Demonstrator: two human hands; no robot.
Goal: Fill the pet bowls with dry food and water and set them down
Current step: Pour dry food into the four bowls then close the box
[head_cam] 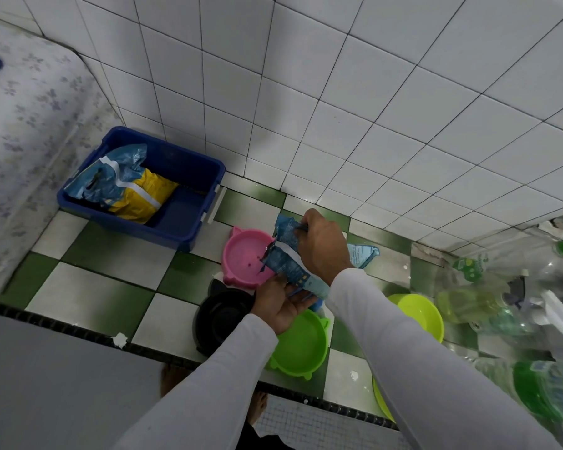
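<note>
Fingers of the right hand (322, 246) curl over the crinkled blue foil food bag (288, 254) at frame centre; the left hand (281, 303) cups it from below, fingers loosely bent. Its mouth tilts over the round pink plastic bowl (241, 258), holding few kibbles. Below sit 1 black bowl (218, 316) and 1 glossy green eared bowl (303, 345) on checkered tile.

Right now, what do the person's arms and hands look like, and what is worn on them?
Both arms wear long, close-fitting white sleeves that end at the wrists. The left hand and right hand are bare: no gloves, and no rings or watch can be seen.
</note>
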